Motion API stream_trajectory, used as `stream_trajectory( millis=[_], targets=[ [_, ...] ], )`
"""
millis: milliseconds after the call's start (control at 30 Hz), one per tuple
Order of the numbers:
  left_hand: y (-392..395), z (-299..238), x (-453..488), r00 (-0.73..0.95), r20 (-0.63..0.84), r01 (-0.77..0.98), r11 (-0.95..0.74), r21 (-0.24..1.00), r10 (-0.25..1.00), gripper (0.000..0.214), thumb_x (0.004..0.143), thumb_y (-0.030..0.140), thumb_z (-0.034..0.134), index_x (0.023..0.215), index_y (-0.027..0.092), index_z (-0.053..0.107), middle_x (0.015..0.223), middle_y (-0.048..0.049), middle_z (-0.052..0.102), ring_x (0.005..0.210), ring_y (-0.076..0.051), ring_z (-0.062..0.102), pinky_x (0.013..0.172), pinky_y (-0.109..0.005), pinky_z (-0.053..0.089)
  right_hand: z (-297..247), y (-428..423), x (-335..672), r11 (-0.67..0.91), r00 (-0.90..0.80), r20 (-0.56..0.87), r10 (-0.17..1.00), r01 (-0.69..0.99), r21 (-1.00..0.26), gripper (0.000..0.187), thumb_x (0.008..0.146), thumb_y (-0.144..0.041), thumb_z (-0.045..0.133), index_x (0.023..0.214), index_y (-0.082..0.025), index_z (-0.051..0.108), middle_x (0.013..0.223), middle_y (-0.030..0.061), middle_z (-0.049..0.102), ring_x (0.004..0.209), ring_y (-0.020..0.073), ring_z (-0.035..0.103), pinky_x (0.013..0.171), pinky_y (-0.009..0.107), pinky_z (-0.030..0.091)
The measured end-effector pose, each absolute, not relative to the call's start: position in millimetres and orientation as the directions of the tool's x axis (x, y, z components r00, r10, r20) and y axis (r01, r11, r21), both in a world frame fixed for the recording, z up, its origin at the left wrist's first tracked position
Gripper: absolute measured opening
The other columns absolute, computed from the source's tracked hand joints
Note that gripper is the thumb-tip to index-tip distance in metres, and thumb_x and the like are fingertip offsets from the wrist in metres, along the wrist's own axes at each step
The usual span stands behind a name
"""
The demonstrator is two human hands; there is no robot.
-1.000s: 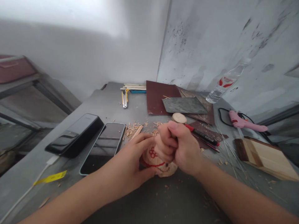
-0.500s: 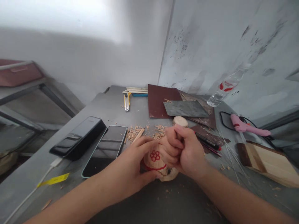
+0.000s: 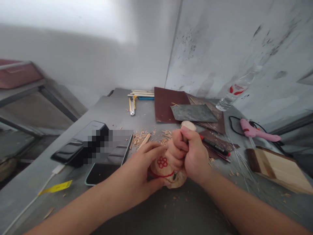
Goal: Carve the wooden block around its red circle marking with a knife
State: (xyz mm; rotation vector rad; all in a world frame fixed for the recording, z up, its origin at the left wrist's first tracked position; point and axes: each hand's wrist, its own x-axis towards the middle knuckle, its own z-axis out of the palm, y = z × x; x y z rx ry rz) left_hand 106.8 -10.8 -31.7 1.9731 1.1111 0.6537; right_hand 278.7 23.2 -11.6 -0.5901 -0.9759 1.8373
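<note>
Low over the table's near side, my left hand (image 3: 146, 171) curves around a pale wooden piece (image 3: 162, 171), thumb in front and fingers behind. A red flower and a red curved line mark its surface. My right hand (image 3: 188, 156) is a fist pressed against the piece's right side. A bit of a wooden-handled tool (image 3: 185, 139) shows between thumb and fingers; most of it is hidden. Below the fist, a dark narrow spot lies at the wood's edge, and I cannot tell if it is a blade or a cut. Wood shavings (image 3: 140, 139) lie behind my hands.
To the left are a phone (image 3: 104, 173), a black device (image 3: 67, 150) and a white cable (image 3: 31, 204). Farther back lie a utility knife (image 3: 132, 106) and sandpaper (image 3: 166, 106). At right are markers (image 3: 216, 146), a wooden block (image 3: 281, 169), a pink glue gun (image 3: 260, 132) and a bottle (image 3: 232, 94).
My right fist has shifted very slightly left and up against the wooden piece. My left hand keeps its hold, and the view has moved a little.
</note>
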Motion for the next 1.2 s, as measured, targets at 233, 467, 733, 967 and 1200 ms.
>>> stream_trajectory(
  millis=[233,467,733,967,1200],
  targets=[
    [-10.7,-31.1,107.2,0.483,0.043,0.492,-0.312,0.813,0.874,0.059,0.081,0.019,0.078,0.137,0.027,0.061,0.145,-0.0082,0.056,0.137,-0.027,0.055,0.121,-0.049,0.044,-10.3,24.1,277.6,-0.263,-0.335,-0.102,0.937,-0.480,-0.837,0.049,0.092,-0.047,0.057,0.055,-0.024,0.034,0.045,-0.0102,0.025,0.035,0.0069,0.013,0.032,0.018,0.015],
    [-10.8,-29.5,107.1,0.489,0.047,0.460,-0.303,0.835,0.871,0.045,0.081,0.016,0.079,0.123,0.029,0.069,0.141,-0.0050,0.059,0.135,-0.025,0.056,0.119,-0.045,0.046,-13.0,-6.2,281.1,0.010,-0.414,0.191,0.890,-0.402,-0.916,0.059,0.099,-0.053,0.057,0.053,-0.023,0.038,0.048,-0.0044,0.034,0.042,0.0115,0.031,0.044,0.027,0.026],
    [-12.8,-30.0,109.6,0.458,0.036,0.516,-0.299,0.803,0.888,0.049,0.084,0.024,0.079,0.130,0.027,0.065,0.138,-0.0073,0.059,0.128,-0.026,0.060,0.111,-0.046,0.052,-26.6,-15.9,274.4,0.123,-0.083,0.159,0.984,-0.331,-0.935,0.049,0.101,-0.043,0.050,0.056,-0.024,0.046,0.051,-0.0051,0.031,0.044,0.0125,0.025,0.043,0.028,0.024],
    [-13.4,-35.4,107.9,0.422,0.048,0.519,-0.285,0.806,0.905,0.060,0.083,0.030,0.080,0.139,0.025,0.059,0.143,-0.0093,0.057,0.133,-0.028,0.058,0.117,-0.048,0.048,-5.3,8.4,286.6,-0.160,-0.311,0.021,0.950,-0.544,-0.824,0.052,0.092,-0.045,0.059,0.053,-0.023,0.032,0.047,-0.0085,0.019,0.039,0.0084,0.012,0.037,0.023,0.014],
    [-11.2,-37.5,107.8,0.387,0.063,0.535,-0.280,0.797,0.920,0.059,0.081,0.034,0.082,0.135,0.026,0.062,0.137,-0.0090,0.058,0.128,-0.028,0.060,0.114,-0.049,0.049,6.9,4.7,297.2,-0.106,-0.425,0.120,0.897,-0.471,-0.876,0.056,0.094,-0.046,0.059,0.052,-0.021,0.033,0.049,-0.0056,0.026,0.043,0.0100,0.019,0.043,0.026,0.019]
  ],
)
